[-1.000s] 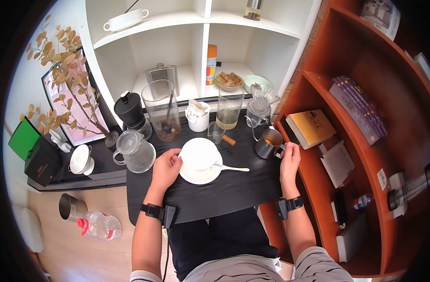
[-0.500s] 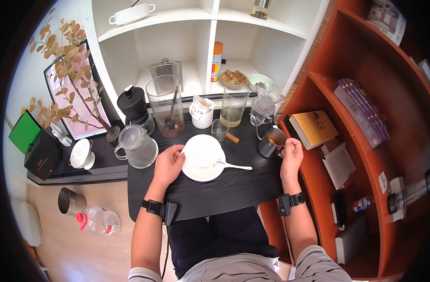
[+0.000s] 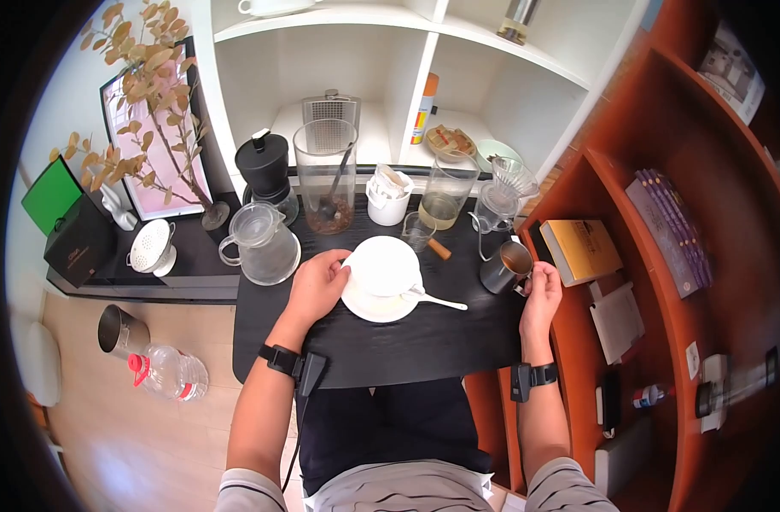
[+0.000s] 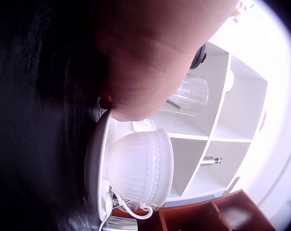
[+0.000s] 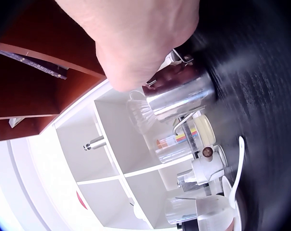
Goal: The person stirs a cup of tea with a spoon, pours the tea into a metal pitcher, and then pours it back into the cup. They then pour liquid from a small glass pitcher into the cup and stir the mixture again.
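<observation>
A white teacup [image 3: 383, 264] stands on a white saucer [image 3: 377, 312], and its fluted side shows in the left wrist view. A white spoon [image 3: 441, 301] lies on the saucer with its handle sticking out to the right. My left hand [image 3: 318, 286] pinches the saucer's left rim between thumb and fingers. At the table's right side stands a steel gooseneck pitcher [image 3: 500, 275] with brown liquid inside. My right hand [image 3: 541, 300] holds the pitcher's handle [image 5: 183, 57] with curled fingers; the pitcher's base is on the black table.
Behind the saucer are a small glass pitcher with a wooden handle [image 3: 439, 248], a white canister [image 3: 388, 205] and tall glasses. A glass jug [image 3: 262, 247] and a black grinder [image 3: 264, 166] stand left. A glass dripper [image 3: 511, 183] is beyond the pitcher, a brown bookshelf [image 3: 578, 320] right.
The head view has turned, so the table and things on it appear further right. Both hands keep their hold on the saucer and the pitcher.
</observation>
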Tool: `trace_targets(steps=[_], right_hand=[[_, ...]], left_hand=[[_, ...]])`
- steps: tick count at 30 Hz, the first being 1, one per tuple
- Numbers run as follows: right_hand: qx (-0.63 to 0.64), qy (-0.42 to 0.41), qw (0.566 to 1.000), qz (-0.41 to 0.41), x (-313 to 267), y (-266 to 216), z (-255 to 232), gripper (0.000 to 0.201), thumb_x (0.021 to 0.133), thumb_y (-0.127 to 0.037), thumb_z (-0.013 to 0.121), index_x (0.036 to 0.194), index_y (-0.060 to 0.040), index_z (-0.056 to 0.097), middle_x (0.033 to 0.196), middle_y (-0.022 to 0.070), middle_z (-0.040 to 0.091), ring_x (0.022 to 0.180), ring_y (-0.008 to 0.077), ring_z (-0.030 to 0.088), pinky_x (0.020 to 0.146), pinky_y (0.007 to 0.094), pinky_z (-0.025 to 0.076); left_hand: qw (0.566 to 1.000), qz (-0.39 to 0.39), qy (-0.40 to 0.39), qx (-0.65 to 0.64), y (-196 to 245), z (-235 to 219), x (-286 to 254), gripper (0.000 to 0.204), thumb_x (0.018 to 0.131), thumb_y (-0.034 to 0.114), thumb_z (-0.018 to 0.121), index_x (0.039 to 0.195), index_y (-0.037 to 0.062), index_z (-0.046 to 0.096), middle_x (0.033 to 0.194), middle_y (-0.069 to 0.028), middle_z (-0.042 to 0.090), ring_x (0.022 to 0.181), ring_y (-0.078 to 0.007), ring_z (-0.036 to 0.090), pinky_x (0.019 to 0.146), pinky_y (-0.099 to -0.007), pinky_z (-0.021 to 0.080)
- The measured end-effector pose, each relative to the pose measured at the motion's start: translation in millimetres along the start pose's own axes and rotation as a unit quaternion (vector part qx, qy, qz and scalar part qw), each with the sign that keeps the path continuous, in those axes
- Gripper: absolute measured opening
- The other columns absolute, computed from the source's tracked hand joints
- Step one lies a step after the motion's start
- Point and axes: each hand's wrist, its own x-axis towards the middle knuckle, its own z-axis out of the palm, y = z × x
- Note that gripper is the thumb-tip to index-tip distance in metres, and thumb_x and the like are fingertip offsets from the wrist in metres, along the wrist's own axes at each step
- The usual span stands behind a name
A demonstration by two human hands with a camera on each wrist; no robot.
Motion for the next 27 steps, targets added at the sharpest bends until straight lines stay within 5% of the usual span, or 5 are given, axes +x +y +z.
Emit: trace_targets(steps=[5,20,27], right_hand=[[-0.06,0.055,0.996,-0.02,-2.3,-3.2,-6.6,0.015,0.11,-0.018,0.062,0.114,-0.0049,0.067,0.097,-0.0004,0.063,0.086,0.0072,0.056,0.079,0.0248,0.048],[0.046,-0.014,0.999,0.021,-0.8,7.2,1.6,0.015,0.112,-0.018,0.061,0.111,-0.0028,0.063,0.078,-0.0009,0.06,0.071,0.0058,0.052,0.067,0.0238,0.044],[-0.024,-0.001,1.0,0.004,-8.2,9.2,-1.4,0.021,0.113,-0.026,0.06,0.111,-0.0048,0.063,0.082,-0.0016,0.06,0.077,0.0077,0.057,0.072,0.0247,0.046]], left_hand=[[1.0,0.001,-0.01,0.008,-3.4,0.0,0.8,0.031,0.092,0.012,0.072,0.121,0.003,0.077,0.084,-0.0104,0.071,0.072,-0.0237,0.068,0.07,-0.0384,0.055],[1.0,0.01,-0.005,0.007,-3.1,-0.5,0.7,0.033,0.092,0.012,0.072,0.122,0.0015,0.075,0.086,-0.0128,0.073,0.074,-0.0267,0.07,0.071,-0.0402,0.055],[1.0,0.003,-0.007,0.005,-2.4,-0.7,0.2,0.033,0.091,0.012,0.072,0.123,0.0019,0.076,0.086,-0.013,0.074,0.075,-0.0276,0.071,0.071,-0.0405,0.056]])
